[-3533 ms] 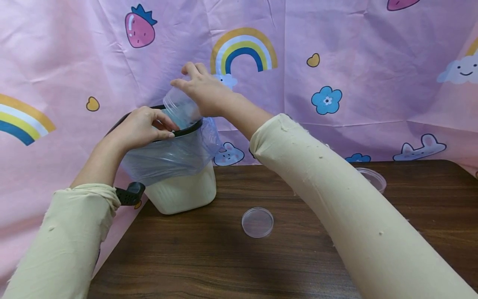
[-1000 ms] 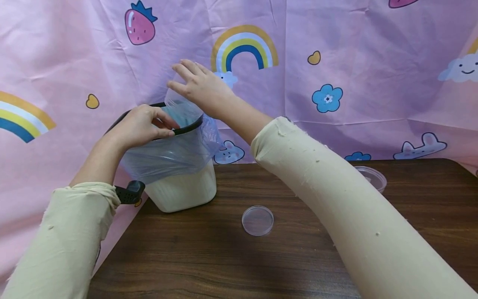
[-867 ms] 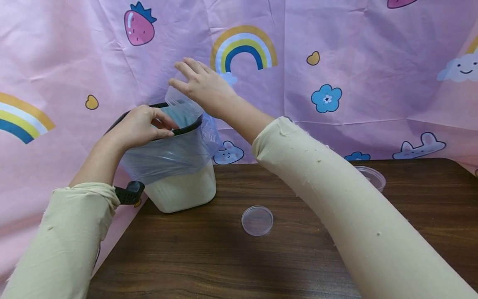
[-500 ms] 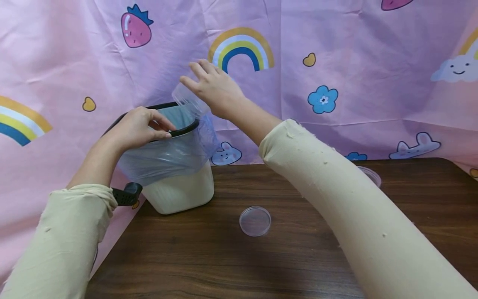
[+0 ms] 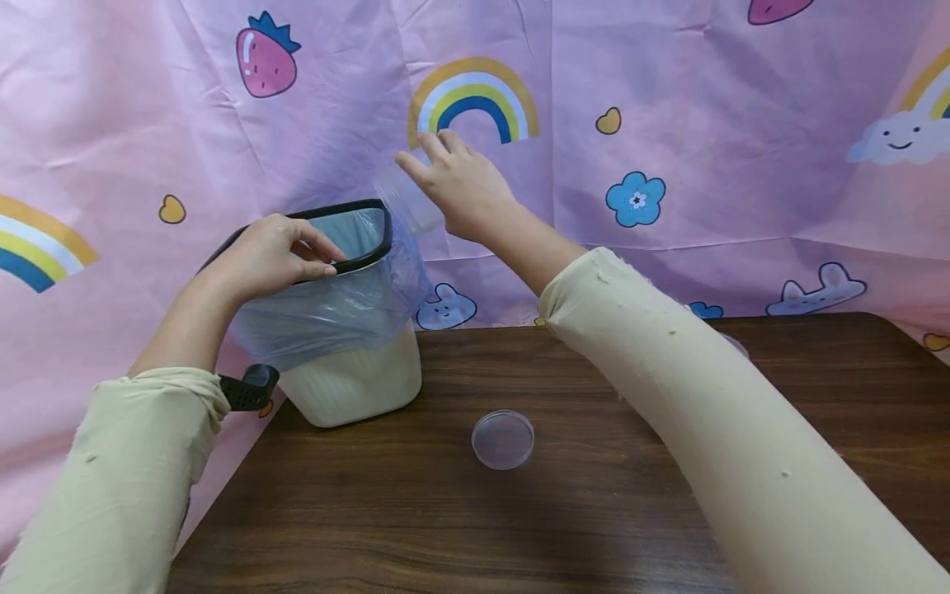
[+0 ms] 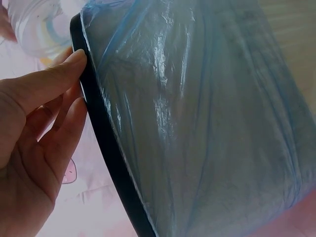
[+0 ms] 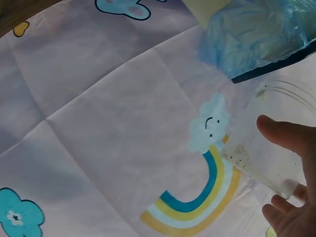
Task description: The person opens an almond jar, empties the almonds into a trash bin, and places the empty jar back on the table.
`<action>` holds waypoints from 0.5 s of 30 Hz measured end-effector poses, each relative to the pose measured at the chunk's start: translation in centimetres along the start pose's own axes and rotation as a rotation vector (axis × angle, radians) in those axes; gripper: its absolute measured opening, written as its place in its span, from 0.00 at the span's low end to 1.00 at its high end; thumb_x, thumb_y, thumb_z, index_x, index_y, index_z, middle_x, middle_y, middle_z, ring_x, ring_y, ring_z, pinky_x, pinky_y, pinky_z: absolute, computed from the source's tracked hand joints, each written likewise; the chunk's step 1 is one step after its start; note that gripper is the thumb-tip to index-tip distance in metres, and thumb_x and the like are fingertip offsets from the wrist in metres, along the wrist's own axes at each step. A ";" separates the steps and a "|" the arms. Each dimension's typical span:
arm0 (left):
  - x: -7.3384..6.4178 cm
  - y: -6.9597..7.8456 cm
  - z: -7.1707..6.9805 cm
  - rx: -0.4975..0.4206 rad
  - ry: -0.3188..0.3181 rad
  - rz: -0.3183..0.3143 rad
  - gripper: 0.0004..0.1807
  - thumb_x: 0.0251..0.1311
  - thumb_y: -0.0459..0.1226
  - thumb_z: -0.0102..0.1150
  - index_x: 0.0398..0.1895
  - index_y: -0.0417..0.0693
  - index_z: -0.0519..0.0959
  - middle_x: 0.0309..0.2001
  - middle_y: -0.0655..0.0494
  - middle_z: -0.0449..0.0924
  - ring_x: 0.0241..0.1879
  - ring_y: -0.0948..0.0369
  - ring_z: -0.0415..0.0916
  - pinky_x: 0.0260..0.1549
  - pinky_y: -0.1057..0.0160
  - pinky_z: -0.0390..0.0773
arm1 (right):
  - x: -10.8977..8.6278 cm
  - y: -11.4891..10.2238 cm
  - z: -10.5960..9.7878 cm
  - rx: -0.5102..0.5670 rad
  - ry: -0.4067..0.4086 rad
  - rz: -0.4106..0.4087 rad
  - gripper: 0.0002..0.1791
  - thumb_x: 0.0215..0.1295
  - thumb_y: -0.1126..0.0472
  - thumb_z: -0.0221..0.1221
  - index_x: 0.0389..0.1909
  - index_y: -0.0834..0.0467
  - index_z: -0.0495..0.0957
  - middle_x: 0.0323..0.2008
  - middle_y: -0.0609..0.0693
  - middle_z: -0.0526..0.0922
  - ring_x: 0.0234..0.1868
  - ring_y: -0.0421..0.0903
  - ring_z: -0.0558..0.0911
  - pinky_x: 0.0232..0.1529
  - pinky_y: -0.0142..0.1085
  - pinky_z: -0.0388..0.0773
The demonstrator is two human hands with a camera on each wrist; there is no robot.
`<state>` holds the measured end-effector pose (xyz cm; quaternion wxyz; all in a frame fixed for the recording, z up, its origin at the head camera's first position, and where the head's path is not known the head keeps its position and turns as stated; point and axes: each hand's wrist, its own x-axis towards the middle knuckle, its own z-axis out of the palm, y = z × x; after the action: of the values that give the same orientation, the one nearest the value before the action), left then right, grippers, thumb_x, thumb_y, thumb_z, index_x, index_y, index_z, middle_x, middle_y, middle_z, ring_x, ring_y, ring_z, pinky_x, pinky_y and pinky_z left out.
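My left hand pinches the black rim of a cream bin between thumb and fingers. A bluish plastic bag lines the bin and hangs over its outside. To the right of the bin's mouth, my right hand holds a clear plastic jar, tilted with its mouth toward the bin. In the right wrist view, small dark specks cling inside the jar; thumb and fingers wrap it. A clear round lid lies on the table before the bin.
The bin stands at the far left of a dark wooden table. Behind my right sleeve, the edge of another clear round item shows. A pink printed cloth hangs behind the table.
My right hand has moved right with the jar, from over the bin's mouth to beside it. My left hand keeps its place on the rim.
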<state>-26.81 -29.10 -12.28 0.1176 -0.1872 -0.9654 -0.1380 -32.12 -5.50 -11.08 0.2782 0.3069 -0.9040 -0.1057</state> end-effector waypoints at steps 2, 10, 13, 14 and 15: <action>0.1 0.1 0.0 0.000 -0.002 0.000 0.09 0.53 0.32 0.63 0.39 0.41 0.83 0.37 0.47 0.82 0.39 0.51 0.77 0.34 0.58 0.71 | -0.4 0.5 0.2 0.008 0.006 0.013 0.40 0.55 0.67 0.55 0.69 0.51 0.50 0.65 0.59 0.55 0.64 0.57 0.57 0.54 0.41 0.68; 0.0 0.1 0.1 0.003 -0.017 -0.008 0.10 0.54 0.32 0.62 0.40 0.40 0.83 0.38 0.45 0.81 0.40 0.49 0.77 0.35 0.53 0.72 | -1.6 1.6 1.1 0.026 0.031 0.051 0.39 0.55 0.61 0.58 0.67 0.54 0.52 0.62 0.61 0.59 0.62 0.57 0.61 0.55 0.42 0.67; 0.0 0.1 0.1 -0.001 -0.012 -0.013 0.10 0.53 0.32 0.63 0.40 0.41 0.83 0.38 0.46 0.81 0.40 0.49 0.77 0.35 0.55 0.72 | -2.0 2.0 1.6 0.049 0.026 0.075 0.39 0.54 0.60 0.59 0.67 0.55 0.53 0.62 0.61 0.60 0.61 0.57 0.62 0.56 0.43 0.67; 0.0 0.2 0.2 -0.001 -0.007 -0.010 0.10 0.53 0.32 0.63 0.40 0.41 0.83 0.38 0.45 0.81 0.40 0.49 0.77 0.35 0.55 0.72 | -2.1 2.2 1.8 0.064 0.021 0.089 0.40 0.54 0.60 0.60 0.67 0.55 0.53 0.62 0.61 0.60 0.61 0.57 0.62 0.56 0.43 0.67; 0.0 0.2 0.2 0.000 -0.004 -0.008 0.10 0.53 0.33 0.63 0.39 0.41 0.83 0.38 0.46 0.82 0.40 0.49 0.77 0.34 0.56 0.71 | -2.3 2.3 1.9 0.081 0.019 0.102 0.40 0.53 0.60 0.60 0.67 0.55 0.53 0.62 0.61 0.60 0.61 0.57 0.62 0.56 0.43 0.66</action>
<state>-26.82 -28.88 -12.43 0.1152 -0.1836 -0.9664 -0.1381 -32.89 -2.23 -12.84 0.2792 0.2723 -0.9194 -0.0515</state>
